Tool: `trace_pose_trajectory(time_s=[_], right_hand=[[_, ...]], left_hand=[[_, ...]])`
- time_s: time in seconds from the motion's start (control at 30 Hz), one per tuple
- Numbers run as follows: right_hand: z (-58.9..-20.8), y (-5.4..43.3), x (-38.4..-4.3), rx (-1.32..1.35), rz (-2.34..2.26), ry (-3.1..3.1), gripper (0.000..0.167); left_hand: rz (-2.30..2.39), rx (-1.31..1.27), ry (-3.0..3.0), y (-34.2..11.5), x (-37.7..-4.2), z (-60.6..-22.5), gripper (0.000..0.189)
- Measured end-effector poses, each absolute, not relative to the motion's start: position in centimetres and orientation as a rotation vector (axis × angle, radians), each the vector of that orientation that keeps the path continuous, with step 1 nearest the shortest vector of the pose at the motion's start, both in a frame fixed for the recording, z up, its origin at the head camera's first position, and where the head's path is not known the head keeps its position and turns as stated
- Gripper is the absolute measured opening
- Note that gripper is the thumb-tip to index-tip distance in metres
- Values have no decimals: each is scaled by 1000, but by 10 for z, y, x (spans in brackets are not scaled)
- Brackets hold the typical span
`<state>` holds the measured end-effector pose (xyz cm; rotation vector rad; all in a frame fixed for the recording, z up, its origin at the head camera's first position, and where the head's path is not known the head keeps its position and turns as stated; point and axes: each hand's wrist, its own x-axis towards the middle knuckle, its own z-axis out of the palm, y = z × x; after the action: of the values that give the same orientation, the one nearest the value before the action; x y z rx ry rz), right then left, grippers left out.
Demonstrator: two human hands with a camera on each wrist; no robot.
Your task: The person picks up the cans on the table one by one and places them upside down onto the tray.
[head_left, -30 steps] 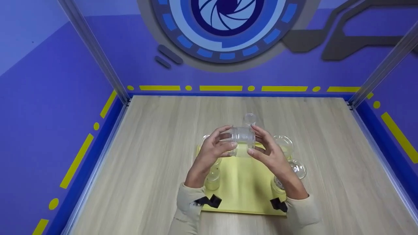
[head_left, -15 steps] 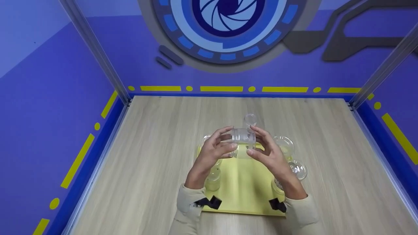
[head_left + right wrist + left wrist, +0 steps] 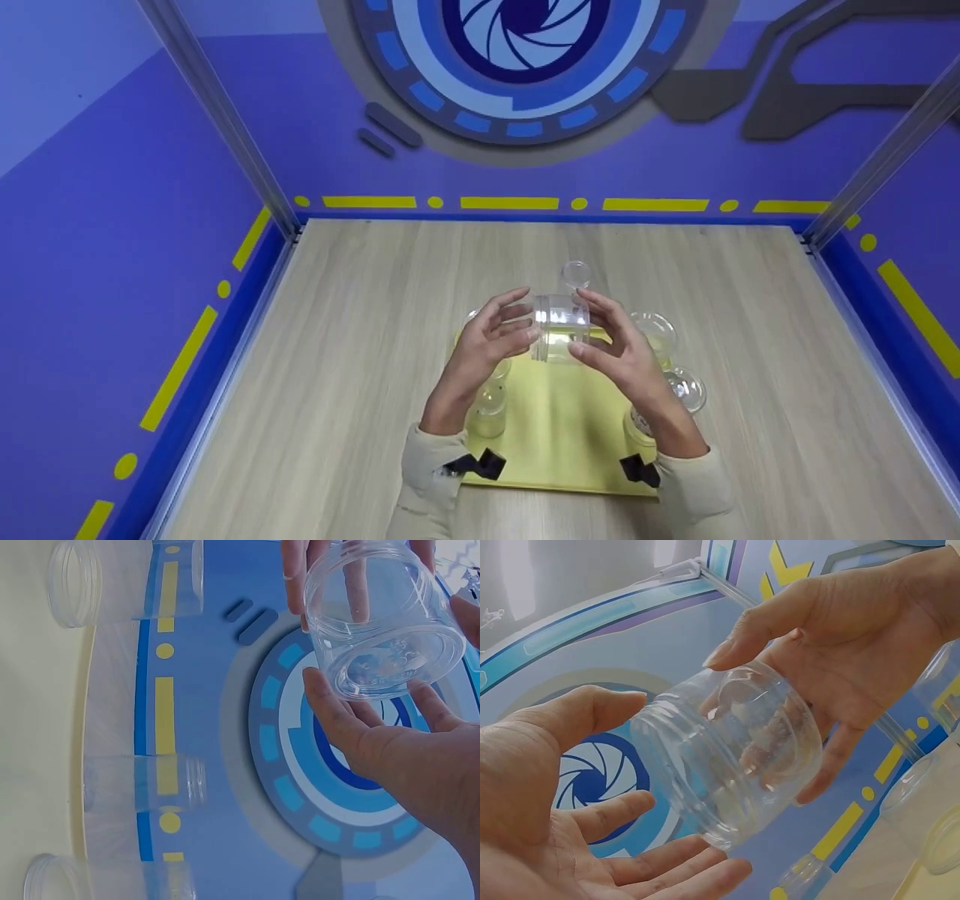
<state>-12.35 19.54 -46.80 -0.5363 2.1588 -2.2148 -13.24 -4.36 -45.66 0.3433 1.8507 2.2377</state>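
Observation:
A clear screw-neck jar (image 3: 564,319) lies sideways in the air between both hands, its threaded neck toward the left. My right hand (image 3: 624,349) holds the jar around its base, thumb on the near side and fingers on the far side. Beside the neck is my left hand (image 3: 487,345), its fingers spread and fairly straight. In the left wrist view the left thumb touches or nearly touches the rim of the jar (image 3: 735,757), while the other fingers lie loosely below. Through the jar's wall the right fingers show. No lid is visible on it.
Below the hands lies a yellow tray (image 3: 559,457). A small clear jar (image 3: 489,416) stands at its left; more clear jars (image 3: 654,334) are along its right side, partly hidden by the right arm. A small clear container (image 3: 576,274) stands behind. Purple-blue walls (image 3: 480,176) enclose the wooden table (image 3: 360,360).
The jar has shifted slightly right with the right hand. The left thumb and fingers have drawn back a little to the left, exposing more of the neck.

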Motion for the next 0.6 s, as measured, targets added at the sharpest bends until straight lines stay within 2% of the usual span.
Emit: trace_pose_trajectory(time_s=[0.33, 0.6], right_hand=[[-468, 200, -123, -515, -2221, 2179, 72], [-468, 205, -122, -467, -2223, 2175, 73]], left_hand=[[2281, 315, 1985, -61, -133, -454, 67], [2184, 181, 2342, -77, -133, -457, 62]])
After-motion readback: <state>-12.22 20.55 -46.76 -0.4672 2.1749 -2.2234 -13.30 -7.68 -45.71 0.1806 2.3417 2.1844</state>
